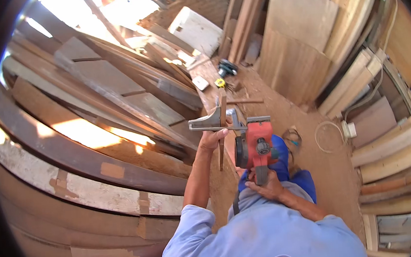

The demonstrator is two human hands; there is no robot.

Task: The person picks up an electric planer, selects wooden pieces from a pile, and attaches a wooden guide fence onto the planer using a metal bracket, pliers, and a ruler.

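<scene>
A red and black electric hand planer (259,143) is held in front of my body, above my blue trousers. My right hand (266,185) is closed round its dark rear handle, at the end nearest me. To the left of the planer is a grey metal guide fence (206,122), joined to it by a bracket. My left hand (212,138) is closed on this fence from below, thumb showing and most fingers hidden. A narrow wooden strip (222,105) stands on edge beside the fence, passing close to my left hand; whether the hand touches it I cannot tell.
Long boards (87,159) are stacked on the left. Plywood sheets (300,39) lean at the back right, with timber pieces along the right side. A yellow tape measure (220,83), a dark green power tool (227,68) and a white box (196,31) lie ahead. A coiled cable (329,137) lies right.
</scene>
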